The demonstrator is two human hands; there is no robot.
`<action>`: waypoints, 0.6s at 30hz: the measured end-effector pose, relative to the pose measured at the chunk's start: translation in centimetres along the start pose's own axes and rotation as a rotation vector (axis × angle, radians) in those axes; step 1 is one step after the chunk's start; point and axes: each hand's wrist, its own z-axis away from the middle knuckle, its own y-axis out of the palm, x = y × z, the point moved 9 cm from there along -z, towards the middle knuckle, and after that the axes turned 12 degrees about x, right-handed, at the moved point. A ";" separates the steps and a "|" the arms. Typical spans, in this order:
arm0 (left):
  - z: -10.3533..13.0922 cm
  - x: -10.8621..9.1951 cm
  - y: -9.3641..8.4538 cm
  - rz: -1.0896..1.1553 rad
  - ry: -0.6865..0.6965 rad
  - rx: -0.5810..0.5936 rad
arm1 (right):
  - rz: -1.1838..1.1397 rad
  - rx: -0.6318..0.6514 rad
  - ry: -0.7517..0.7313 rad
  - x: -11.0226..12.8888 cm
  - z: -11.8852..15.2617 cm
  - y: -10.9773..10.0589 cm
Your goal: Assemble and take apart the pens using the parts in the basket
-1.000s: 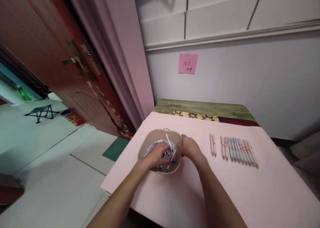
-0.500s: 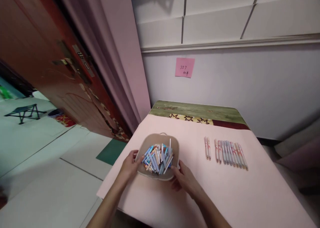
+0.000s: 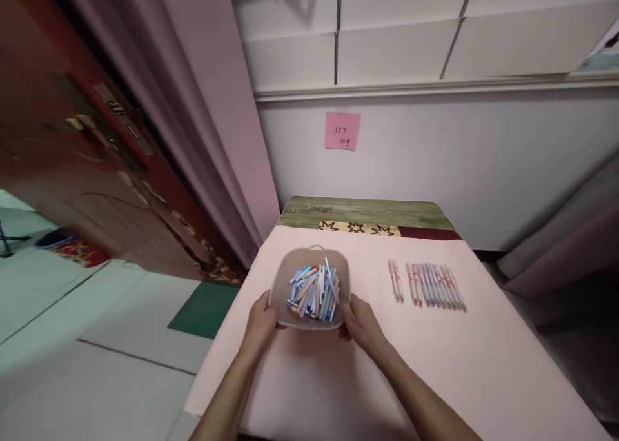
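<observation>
A beige plastic basket (image 3: 283, 289) with rounded corners is held between my two hands over the pink-covered table (image 3: 309, 376). Inside it lies a jumbled heap of pens (image 3: 316, 293) in blue, white, orange and tan. My left hand (image 3: 262, 318) grips the basket's left wall near the front corner, thumb on the rim. Around the right front corner my right hand (image 3: 360, 318) is closed in the same way, its fingers partly hidden under the basket. To the right, a row of pens (image 3: 438, 286) lies side by side, with a pair of pens (image 3: 395, 281) slightly apart from it.
Beyond the pink cover shows the table's green patterned back edge (image 3: 362, 209), against the wall. A pink note (image 3: 342, 130) with handwriting is stuck there. On the left are a mauve curtain (image 3: 203, 106), a reddish door (image 3: 97, 189) and a green mat (image 3: 206, 309) on the tiles.
Both hands have tightened their hold at the front corners of the basket. The basket is turned straighter and the pens in it have shifted. My view has swung slightly to the right.
</observation>
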 end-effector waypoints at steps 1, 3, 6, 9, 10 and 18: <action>-0.2 0.0 -0.4 0.022 0.002 -0.007 | 0.009 0.006 -0.021 0.5 -0.2 0.4; -0.4 0.3 -1.5 0.069 0.005 -0.032 | -0.002 0.021 -0.057 1.2 -0.6 1.5; -0.5 1.2 -3.0 0.138 0.001 -0.074 | -0.078 0.081 -0.118 1.4 -1.0 3.1; -0.1 2.4 -3.6 0.193 -0.020 -0.087 | -0.117 0.095 -0.149 0.0 -0.8 3.0; 0.2 2.8 -3.4 0.215 -0.027 -0.080 | -0.111 0.075 -0.143 -0.7 -0.5 2.4; 1.0 3.6 -1.3 0.473 -0.065 -0.077 | -0.187 -0.123 -0.078 -5.5 3.8 -3.2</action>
